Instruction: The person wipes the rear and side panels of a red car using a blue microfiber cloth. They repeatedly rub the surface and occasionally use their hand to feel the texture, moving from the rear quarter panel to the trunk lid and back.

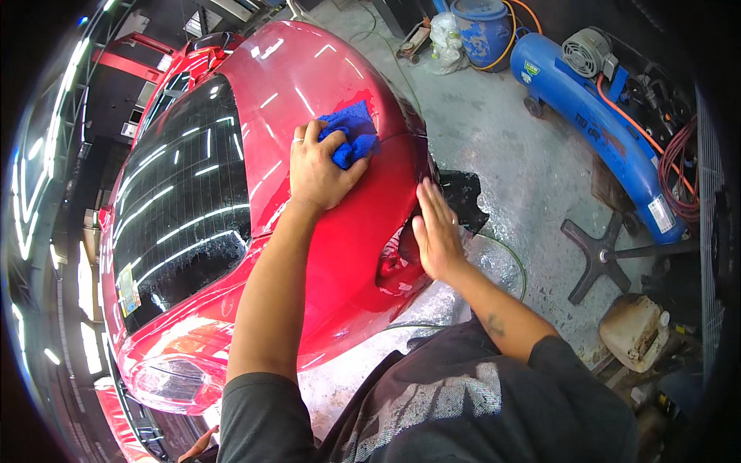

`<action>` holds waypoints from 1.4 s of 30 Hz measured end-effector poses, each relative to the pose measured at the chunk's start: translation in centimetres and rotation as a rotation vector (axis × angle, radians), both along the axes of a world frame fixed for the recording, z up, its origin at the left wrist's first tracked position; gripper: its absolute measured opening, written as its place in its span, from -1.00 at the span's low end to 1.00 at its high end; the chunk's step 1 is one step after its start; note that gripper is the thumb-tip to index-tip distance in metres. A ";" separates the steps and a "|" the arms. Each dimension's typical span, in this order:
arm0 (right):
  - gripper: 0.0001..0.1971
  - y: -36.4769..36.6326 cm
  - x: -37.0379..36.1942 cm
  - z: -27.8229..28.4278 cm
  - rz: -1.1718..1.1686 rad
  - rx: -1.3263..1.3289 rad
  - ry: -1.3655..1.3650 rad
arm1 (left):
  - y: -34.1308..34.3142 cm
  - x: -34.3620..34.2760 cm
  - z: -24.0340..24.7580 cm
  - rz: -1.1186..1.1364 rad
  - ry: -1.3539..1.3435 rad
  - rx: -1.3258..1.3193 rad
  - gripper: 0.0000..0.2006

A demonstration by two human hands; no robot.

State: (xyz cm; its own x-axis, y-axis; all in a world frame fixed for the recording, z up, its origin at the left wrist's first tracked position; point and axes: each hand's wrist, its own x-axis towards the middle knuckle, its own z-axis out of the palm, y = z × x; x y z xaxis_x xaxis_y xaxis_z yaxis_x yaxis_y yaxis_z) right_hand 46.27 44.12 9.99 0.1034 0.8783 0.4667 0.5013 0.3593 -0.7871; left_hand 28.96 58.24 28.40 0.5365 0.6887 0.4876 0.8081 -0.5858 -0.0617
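Note:
A glossy red car (347, 224) fills the middle, with a dark rear window (185, 193) on its left side. My left hand (320, 166) presses a bunched blue cloth (351, 131) onto the red panel, fingers closed around it. Around the cloth the paint looks a deeper red than the hazy panel beyond. My right hand (438, 231) lies with fingers stretched out at the car's rounded edge, beside a tail-light opening (397, 258). Nothing shows in that hand; its palm side is partly hidden.
On the grey floor (525, 170) to the right lies a long blue compressor tank (594, 123) with a motor and orange hose. A blue drum (484, 35), a black stand base (602, 251) and a dirty plastic jug (634, 332) are nearby. A thin green hose (519, 262) curves near the car.

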 end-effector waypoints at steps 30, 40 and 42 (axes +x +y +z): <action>-0.40 9.0 5.0 1.3 0.193 0.154 0.061 | -0.1 0.1 0.1 0.026 -0.039 -0.033 -0.61; -0.37 10.0 5.0 0.7 0.233 0.102 0.100 | 0.2 0.0 -0.1 0.030 -0.016 0.001 -0.58; -0.37 9.7 5.4 0.0 0.238 0.172 0.065 | -0.1 0.0 0.1 0.041 -0.016 -0.015 -0.59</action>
State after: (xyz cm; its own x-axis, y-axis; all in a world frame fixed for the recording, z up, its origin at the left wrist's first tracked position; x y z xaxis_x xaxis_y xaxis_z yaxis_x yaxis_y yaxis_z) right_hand 51.64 53.82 10.02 -0.0618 0.7898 0.6102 0.3376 0.5919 -0.7319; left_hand 28.91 58.18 28.45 0.5001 0.7173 0.4852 0.8322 -0.5531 -0.0401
